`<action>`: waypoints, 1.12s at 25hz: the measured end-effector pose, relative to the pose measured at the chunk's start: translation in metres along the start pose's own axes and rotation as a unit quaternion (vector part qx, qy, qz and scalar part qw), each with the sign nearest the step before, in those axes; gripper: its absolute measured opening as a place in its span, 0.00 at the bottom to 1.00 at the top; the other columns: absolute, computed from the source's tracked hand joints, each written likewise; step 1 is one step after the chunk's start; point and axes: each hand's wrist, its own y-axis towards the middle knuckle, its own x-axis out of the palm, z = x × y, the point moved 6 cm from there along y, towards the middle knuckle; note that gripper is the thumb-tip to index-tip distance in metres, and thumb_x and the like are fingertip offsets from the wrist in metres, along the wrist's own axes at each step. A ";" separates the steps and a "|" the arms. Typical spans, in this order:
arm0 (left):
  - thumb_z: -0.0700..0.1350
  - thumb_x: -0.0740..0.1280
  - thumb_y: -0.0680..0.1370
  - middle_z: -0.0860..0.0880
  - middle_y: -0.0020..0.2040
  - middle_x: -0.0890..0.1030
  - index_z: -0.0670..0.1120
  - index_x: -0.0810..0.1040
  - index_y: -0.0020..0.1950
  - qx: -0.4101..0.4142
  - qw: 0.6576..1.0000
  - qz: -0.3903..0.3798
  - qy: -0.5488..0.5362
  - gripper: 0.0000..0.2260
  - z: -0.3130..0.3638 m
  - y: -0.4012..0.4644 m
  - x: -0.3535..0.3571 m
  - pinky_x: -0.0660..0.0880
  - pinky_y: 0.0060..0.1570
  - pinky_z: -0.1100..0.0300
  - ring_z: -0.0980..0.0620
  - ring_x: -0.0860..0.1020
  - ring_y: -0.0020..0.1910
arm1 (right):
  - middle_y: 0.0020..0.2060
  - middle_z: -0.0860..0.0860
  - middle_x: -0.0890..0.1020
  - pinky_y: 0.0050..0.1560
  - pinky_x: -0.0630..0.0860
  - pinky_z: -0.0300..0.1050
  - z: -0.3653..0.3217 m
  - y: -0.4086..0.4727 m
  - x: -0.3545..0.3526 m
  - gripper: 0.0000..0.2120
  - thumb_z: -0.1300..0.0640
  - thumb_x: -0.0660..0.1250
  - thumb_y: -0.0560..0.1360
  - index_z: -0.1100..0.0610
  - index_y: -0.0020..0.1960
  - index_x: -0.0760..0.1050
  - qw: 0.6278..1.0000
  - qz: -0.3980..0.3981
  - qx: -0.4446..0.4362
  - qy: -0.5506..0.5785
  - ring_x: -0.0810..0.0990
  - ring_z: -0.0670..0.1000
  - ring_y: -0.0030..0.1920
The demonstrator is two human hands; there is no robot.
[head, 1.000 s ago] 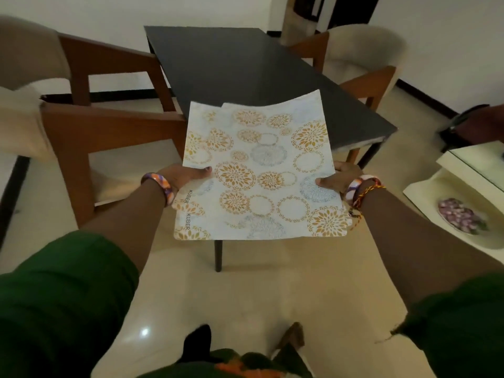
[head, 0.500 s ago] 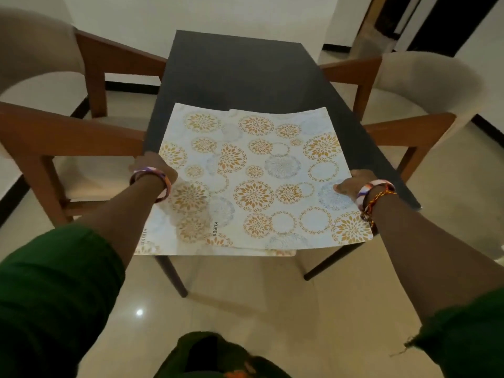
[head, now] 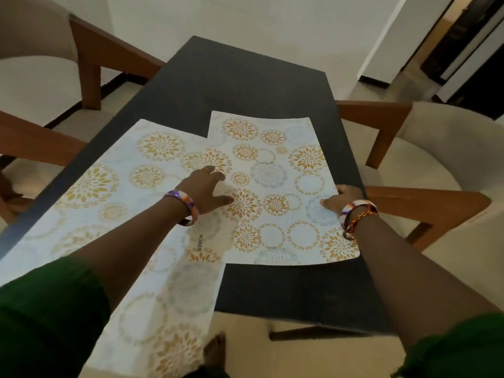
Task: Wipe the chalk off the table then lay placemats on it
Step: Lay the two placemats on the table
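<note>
The left hand [head: 206, 189] presses flat-fingered on the overlapping placemats [head: 272, 186]; the right hand [head: 339, 199] pinches the upper one's edge (slide it squarely along the table [head: 245, 77]'s right edge).

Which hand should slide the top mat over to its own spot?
Probably the right hand: it already pinches the top placemat's right edge, nearest the bare table. The left hand rests flat where the lower placemat is overlapped.

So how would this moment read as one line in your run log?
stage: laying placemats | left hand: flat on left placemat | right hand: holds right placemat edge | table: placemats overlapping
</note>
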 end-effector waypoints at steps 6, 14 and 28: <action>0.68 0.59 0.72 0.42 0.77 0.49 0.51 0.56 0.75 0.028 0.997 -0.003 0.067 0.38 0.095 0.040 0.025 0.53 0.73 0.48 0.42 0.52 0.76 | 0.73 0.58 0.62 0.69 0.64 0.57 -0.010 0.070 -0.023 0.38 0.51 0.69 0.74 0.57 0.76 0.53 0.979 0.061 -0.090 -0.172 0.63 0.61 0.71; 0.71 0.57 0.71 0.45 0.78 0.41 0.55 0.45 0.77 -0.074 0.992 -0.065 0.077 0.41 0.147 0.130 0.066 0.42 0.70 0.36 0.43 0.40 0.76 | 0.77 0.53 0.52 0.72 0.50 0.57 0.003 0.103 0.001 0.33 0.37 0.58 0.76 0.51 0.76 0.55 0.902 -0.036 -0.248 -0.353 0.49 0.57 0.75; 0.71 0.58 0.69 0.53 0.77 0.37 0.63 0.43 0.75 -0.107 0.992 -0.059 0.045 0.39 0.170 0.250 0.068 0.37 0.68 0.32 0.50 0.36 0.76 | 0.76 0.49 0.57 0.71 0.59 0.45 0.005 0.239 -0.045 0.28 0.60 0.57 0.81 0.52 0.77 0.50 0.979 -0.106 -0.100 0.140 0.59 0.53 0.74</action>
